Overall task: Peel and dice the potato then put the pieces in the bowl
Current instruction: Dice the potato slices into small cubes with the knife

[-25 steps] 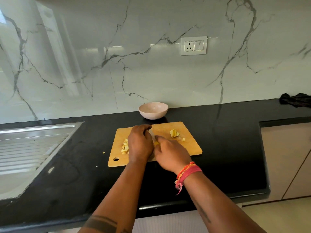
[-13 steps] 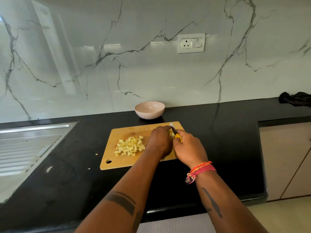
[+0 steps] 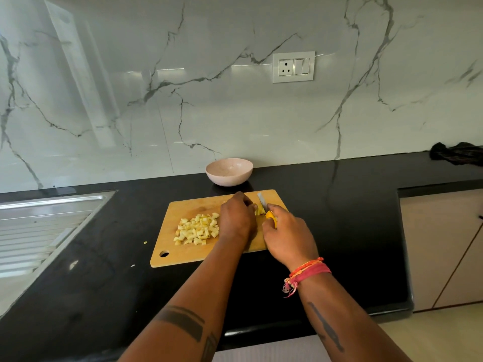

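Most of the potato is diced now: the pile of cubes point(image 3: 197, 229), hidden under the hands a second ago, lies clear just left of the left hand point(image 3: 236, 220). Its fingers curl over the last potato piece point(image 3: 259, 210). The right hand point(image 3: 287, 237) grips the knife point(image 3: 264, 207), blade beside that piece. The bowl point(image 3: 229, 171) waits empty beyond the fingers.
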